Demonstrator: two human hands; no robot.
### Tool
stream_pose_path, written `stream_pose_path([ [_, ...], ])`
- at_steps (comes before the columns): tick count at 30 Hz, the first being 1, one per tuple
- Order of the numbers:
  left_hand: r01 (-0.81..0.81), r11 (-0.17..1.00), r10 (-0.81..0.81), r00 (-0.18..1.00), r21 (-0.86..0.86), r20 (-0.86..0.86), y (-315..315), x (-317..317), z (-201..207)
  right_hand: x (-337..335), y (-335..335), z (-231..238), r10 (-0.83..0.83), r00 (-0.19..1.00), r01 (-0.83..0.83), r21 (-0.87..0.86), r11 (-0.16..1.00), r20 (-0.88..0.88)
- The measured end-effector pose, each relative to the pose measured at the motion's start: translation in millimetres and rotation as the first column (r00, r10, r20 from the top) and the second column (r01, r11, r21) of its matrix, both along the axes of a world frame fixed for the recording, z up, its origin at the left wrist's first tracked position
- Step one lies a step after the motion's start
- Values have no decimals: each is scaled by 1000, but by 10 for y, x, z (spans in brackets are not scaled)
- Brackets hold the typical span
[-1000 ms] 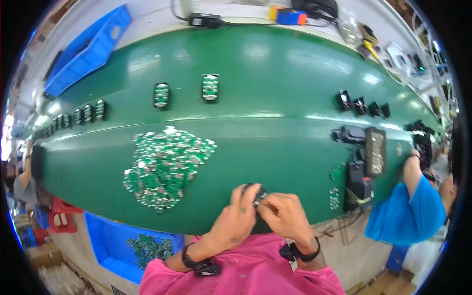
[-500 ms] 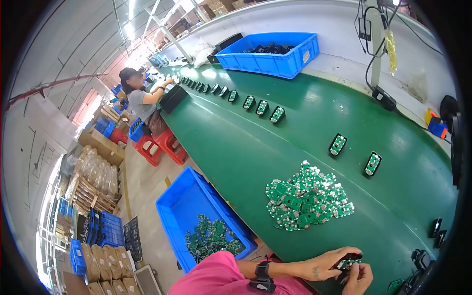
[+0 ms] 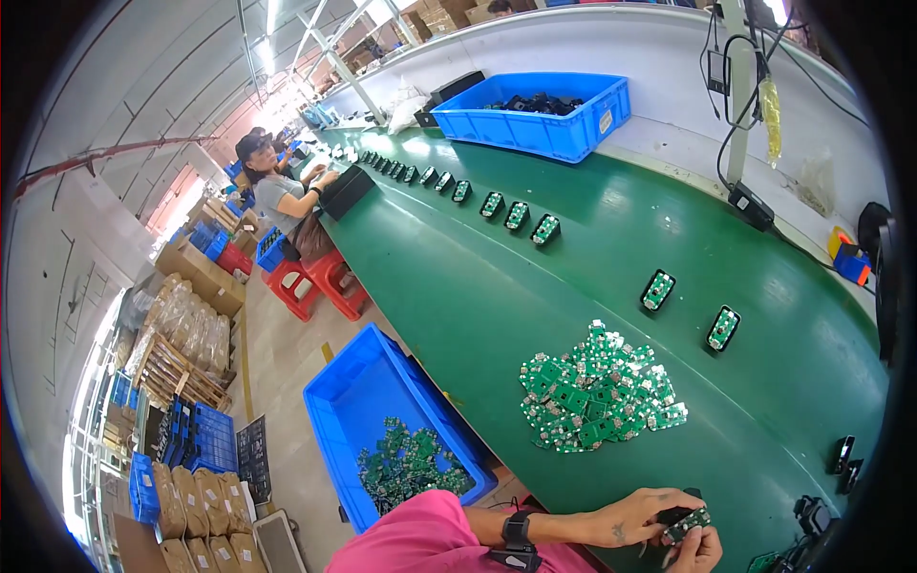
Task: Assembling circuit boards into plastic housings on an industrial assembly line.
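At the lower right edge of the green table, my left hand point(image 3: 626, 519) is closed around a small black plastic case point(image 3: 671, 516). My right hand point(image 3: 704, 551) pinches a green circuit board point(image 3: 688, 524) against that case. The board is tilted over the case; whether it sits inside cannot be made out. Just beyond my hands lies a loose heap of green circuit boards point(image 3: 597, 392). Two black cases with boards in them, one nearer point(image 3: 723, 328) and one farther point(image 3: 657, 290), stand to the right of the heap.
A row of filled cases point(image 3: 517, 216) runs away up the table. A blue bin point(image 3: 573, 143) of black parts stands at the back; another blue bin point(image 3: 330, 449) with boards is beside the table. Black parts point(image 3: 841, 455) lie at right. A person point(image 3: 287, 196) works farther along.
The board at my hands has tipped to a steeper angle against the black case, and my right fingers have shifted slightly. The view has tilted a little. The far person's arms have moved.
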State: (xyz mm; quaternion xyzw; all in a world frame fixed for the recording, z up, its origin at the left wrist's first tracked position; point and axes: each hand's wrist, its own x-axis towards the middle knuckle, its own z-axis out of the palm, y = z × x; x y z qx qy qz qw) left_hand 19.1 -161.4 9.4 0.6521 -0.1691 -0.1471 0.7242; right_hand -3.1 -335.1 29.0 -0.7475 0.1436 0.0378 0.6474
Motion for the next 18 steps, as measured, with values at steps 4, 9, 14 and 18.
stream_pose_path([
  [4, -63, 993, 53, 992, 96, 111, -21, -7, -48, 30, -107, 94, 178, 984, -178, -89, 980, 1],
  [9, -155, 985, 139, 975, 81, 177, -95, 1, -225, 26, 71, 395, 363, 921, -282, -399, 873, 143],
  [14, -200, 977, 176, 952, 72, 251, -124, -7, -190, -1, 66, 362, 389, 914, -302, -455, 838, 111],
  [18, -277, 959, 254, 935, 63, 246, -105, -5, -116, 31, 63, 341, 330, 938, -237, -503, 831, 104],
])
